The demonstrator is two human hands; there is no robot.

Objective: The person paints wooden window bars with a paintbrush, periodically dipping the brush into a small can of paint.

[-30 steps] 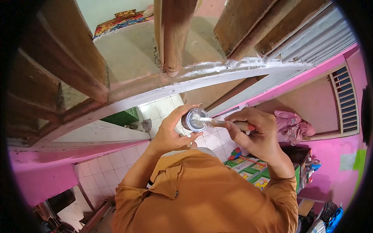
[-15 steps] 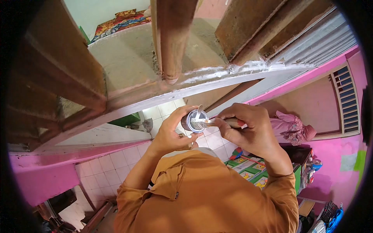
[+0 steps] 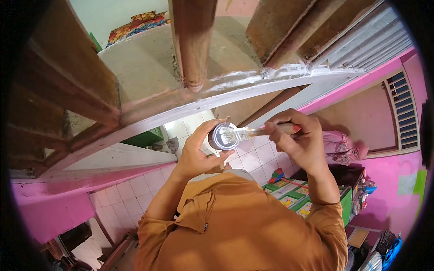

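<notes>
My left hand (image 3: 195,151) is wrapped round a small paint can (image 3: 215,143), its mouth tilted up towards me. A thin stick or handle (image 3: 228,120) sticks out over the can's far rim. Between the fingers and thumb of my right hand (image 3: 300,137) is a paintbrush (image 3: 261,131) with a wooden handle and a reddish end. White paint coats its bristles, which lie over the can's mouth. Whether they touch the rim I cannot tell. Beyond the hands runs a wooden frame rail (image 3: 194,105), partly coated in fresh white.
Upright brown wooden bars (image 3: 193,45) stand on the rail close ahead. Far below lies a white tiled floor (image 3: 253,161). To the right are a green cabinet (image 3: 346,207), a hanging pink cloth (image 3: 341,147) and a door (image 3: 361,122) in a pink wall.
My right hand has moved up and to the right, drawing the brush partly out of the can, so more bristles show. My left hand still holds the can, nearly in place.
</notes>
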